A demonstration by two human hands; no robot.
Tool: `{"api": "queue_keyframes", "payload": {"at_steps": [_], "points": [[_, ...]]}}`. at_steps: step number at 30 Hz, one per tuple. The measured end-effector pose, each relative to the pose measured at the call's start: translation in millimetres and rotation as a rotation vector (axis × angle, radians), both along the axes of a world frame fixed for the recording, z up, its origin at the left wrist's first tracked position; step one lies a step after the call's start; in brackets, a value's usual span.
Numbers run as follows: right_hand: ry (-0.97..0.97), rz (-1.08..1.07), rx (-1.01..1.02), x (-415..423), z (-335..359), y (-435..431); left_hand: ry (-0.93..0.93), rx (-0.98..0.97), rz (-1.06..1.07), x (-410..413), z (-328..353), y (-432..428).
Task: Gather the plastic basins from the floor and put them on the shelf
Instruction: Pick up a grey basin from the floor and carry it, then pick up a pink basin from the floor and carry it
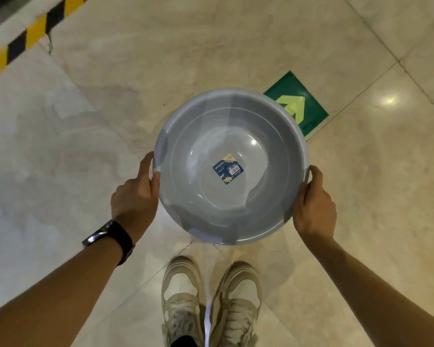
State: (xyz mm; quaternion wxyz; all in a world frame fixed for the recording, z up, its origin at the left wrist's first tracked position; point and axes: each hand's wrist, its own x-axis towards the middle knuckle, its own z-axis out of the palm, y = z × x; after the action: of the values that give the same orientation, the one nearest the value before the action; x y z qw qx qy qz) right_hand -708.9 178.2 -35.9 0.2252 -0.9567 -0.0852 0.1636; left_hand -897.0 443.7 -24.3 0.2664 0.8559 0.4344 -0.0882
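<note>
Basin [231, 169] stays level if my left hand [135, 194] and right hand [313, 206] grip opposite rims evenly.

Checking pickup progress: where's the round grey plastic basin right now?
Head view, centre: the round grey plastic basin is held at its rim by the left hand and right hand, its far-right edge overlapping the green arrow floor sticker.

Grey basin [186, 146], beige marbled floor [161, 58]
You see a blue label [228, 169], a green sign [291, 85] with a pale arrow [293, 107], yellow-and-black stripes [23, 38], cream shoes [183, 296], a black watch [117, 236].
</note>
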Motion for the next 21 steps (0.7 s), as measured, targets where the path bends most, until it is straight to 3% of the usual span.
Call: {"api": "queue_keyframes", "payload": {"at_steps": [4, 8, 10, 16, 21], "points": [[0.077, -0.033, -0.040, 2.0, -1.3, 7.1, 0.108, -0.111, 0.036, 5.4, 2.8, 1.7], [0.250, 0.091, -0.372, 25.1, 29.4, 7.7, 0.332, -0.133, 0.069, 23.0, 30.1, 8.4], [0.252, 0.188, -0.417, 36.9, 67.6, 17.3, 0.342, -0.129, 0.080, 29.3, 63.6, 12.1], [0.138, 0.582, -0.325, 53.2, 258.1, 91.4, 0.268, -0.001, -0.061, 45.7, 245.0, 22.4], [0.022, 0.744, -0.175, 33.9, 449.8, 137.6, 0.234, 0.175, -0.134, 35.4, 436.4, 7.8]]}}
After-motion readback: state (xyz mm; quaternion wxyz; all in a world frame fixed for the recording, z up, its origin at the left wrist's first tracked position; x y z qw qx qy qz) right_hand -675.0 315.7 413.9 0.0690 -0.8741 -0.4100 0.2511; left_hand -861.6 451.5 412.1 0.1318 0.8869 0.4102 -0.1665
